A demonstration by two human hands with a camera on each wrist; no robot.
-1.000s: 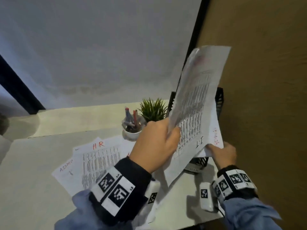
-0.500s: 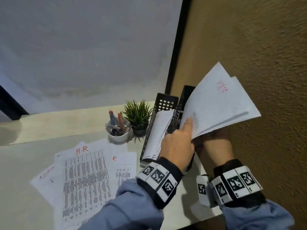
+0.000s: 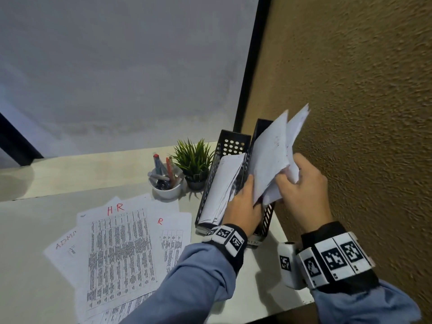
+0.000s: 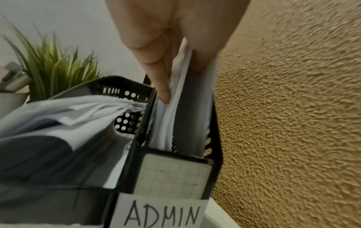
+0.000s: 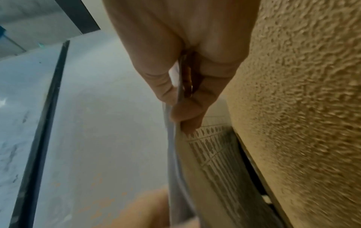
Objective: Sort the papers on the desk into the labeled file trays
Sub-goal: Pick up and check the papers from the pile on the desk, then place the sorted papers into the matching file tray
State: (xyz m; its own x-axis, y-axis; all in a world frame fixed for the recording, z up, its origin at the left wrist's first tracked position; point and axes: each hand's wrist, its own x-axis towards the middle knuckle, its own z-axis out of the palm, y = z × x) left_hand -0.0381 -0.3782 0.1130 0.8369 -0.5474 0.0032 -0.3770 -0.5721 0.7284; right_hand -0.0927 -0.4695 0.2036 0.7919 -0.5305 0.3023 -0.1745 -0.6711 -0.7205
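Note:
Two black perforated file trays stand at the desk's right end. The right tray (image 3: 266, 218) carries a label reading ADMIN (image 4: 162, 214). A sheaf of white papers (image 3: 271, 155) stands upright in it. My left hand (image 3: 245, 202) pinches the sheaf's near lower edge between thumb and fingers (image 4: 164, 94). My right hand (image 3: 297, 181) grips the same sheaf from the right, thumb on top. The left tray (image 3: 231, 141) holds a bent stack of sheets (image 3: 222, 185). On the desk lie loose sheets marked HR (image 3: 121, 249), ADMIN (image 3: 63, 249) and R (image 3: 173, 232).
A small green plant (image 3: 194, 160) and a white cup of pens (image 3: 166, 183) stand just left of the trays. A rough brown wall (image 3: 350, 113) runs close along the right tray. The desk's right front corner (image 3: 301, 298) lies under my right wrist.
The sheaf has swung from lying open above the trays to standing upright in the right tray. My left hand has moved onto its lower edge, and my right hand has risen onto its right side.

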